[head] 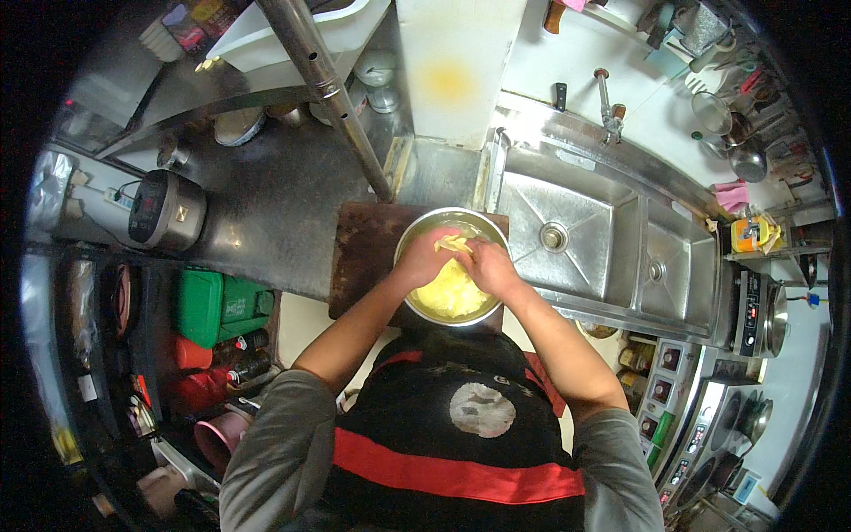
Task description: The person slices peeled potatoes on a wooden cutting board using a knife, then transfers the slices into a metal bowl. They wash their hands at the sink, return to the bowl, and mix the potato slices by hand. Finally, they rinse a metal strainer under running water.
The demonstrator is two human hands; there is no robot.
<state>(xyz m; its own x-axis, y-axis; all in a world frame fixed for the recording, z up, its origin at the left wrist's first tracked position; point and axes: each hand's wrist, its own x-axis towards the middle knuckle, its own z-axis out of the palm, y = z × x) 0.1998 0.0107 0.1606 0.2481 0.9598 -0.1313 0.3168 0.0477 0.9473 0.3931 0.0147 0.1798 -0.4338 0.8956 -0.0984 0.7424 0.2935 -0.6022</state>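
Note:
A round steel bowl [453, 324] rests on a dark brown wooden board [362, 256] right before me. Liquid that looks like water and a heap of pale yellow food pieces [451, 296] fill it; I cannot tell what food it is. My left hand [429, 258] reaches in over the left rim, and my right hand [490, 266] over the right. Between them, above the heap, both hands grip a clump of thin yellow pieces [454, 243]. Some fingertips are hidden by the clump.
To the right is a steel double sink [558, 206] below a wall tap [606, 110]. An upright metal pole [332, 100] rises behind the board. A rice cooker [167, 209] stands on the left counter [266, 173]. Below are a green bin [223, 306] and a pink bucket [221, 435].

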